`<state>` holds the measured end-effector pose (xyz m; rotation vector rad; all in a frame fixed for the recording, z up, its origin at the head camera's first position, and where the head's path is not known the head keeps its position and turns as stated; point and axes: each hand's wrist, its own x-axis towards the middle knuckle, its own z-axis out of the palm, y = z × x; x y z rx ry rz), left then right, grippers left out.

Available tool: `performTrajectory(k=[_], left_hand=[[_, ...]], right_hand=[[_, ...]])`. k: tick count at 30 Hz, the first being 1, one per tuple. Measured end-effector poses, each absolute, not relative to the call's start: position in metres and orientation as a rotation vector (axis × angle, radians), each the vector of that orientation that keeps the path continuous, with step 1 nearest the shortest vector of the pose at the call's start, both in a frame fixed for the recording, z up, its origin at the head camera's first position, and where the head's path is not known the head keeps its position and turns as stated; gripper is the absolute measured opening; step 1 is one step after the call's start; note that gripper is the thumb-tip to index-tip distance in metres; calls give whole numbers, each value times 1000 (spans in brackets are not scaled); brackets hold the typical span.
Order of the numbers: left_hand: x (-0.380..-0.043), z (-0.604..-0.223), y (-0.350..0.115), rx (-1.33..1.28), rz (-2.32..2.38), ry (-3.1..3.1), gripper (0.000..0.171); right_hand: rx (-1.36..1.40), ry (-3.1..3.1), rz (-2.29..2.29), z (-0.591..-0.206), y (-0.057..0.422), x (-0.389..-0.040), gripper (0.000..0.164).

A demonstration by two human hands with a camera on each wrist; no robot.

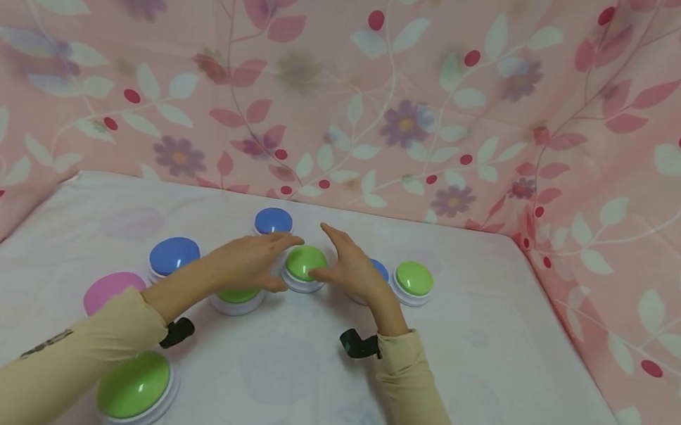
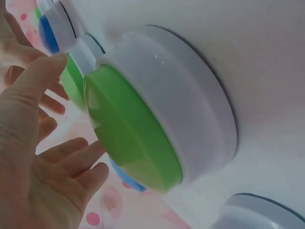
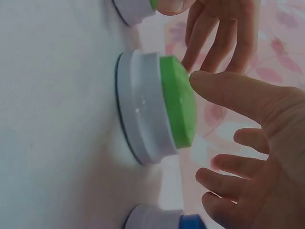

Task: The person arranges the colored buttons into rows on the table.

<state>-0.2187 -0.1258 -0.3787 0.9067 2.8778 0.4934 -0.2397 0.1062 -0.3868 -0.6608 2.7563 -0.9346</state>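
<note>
Large green-domed button (image 2: 136,133), white-sided, mid-view; left hand (image 2: 21,152) near 9 o'clock, fingers extended; right hand (image 2: 19,52), second green button (image 2: 72,82), blue button (image 2: 48,34) near 10 o'clock; cropped white base (image 2: 259,213) near 5 o'clock

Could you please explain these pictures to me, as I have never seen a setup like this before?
There is no machine here: a person works with two bare hands, the left hand and the right hand. The wide picture comes from a camera worn on the head, looking forward and down; the two close-ups come from cameras on the wrists, one each.

On the white surface stand round, domed, button-like things with white bases. The head view shows one pink button, three blue buttons and four green buttons, some partly hidden. A pink flowered cloth rises behind.

Neither hand holds anything: they are on either side of the middle green button. I cannot tell whether the right one touches it.
</note>
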Motion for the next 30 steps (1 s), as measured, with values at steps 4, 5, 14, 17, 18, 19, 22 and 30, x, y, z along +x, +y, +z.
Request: performTrajectory(k=[4, 5, 14, 17, 18, 19, 22, 30], left_hand=[[-221, -381, -120, 911, 507, 2863, 82], [-222, -382, -118, 912, 513, 2858, 82], [-228, -389, -109, 931, 543, 2831, 78], [-227, -390, -107, 935, 541, 2835, 74], [-226, -390, -106, 937, 541, 2837, 73], [-226, -390, -106, 940, 538, 2839, 72], [-226, -390, -105, 928, 521, 2844, 70], [-228, -389, -103, 848, 512, 2818, 66]], right_hand=[[-622, 2709, -940, -392, 108, -242, 92], [-616, 2700, -943, -393, 109, -242, 93], [-682, 2670, -925, -402, 103, -244, 93], [-741, 2645, -898, -403, 98, -242, 90], [-765, 2641, -891, -404, 96, -242, 89], [-777, 2638, -883, -404, 95, -241, 89], [-775, 2653, -853, -405, 93, -240, 88], [-737, 2658, -865, -406, 92, -240, 89]])
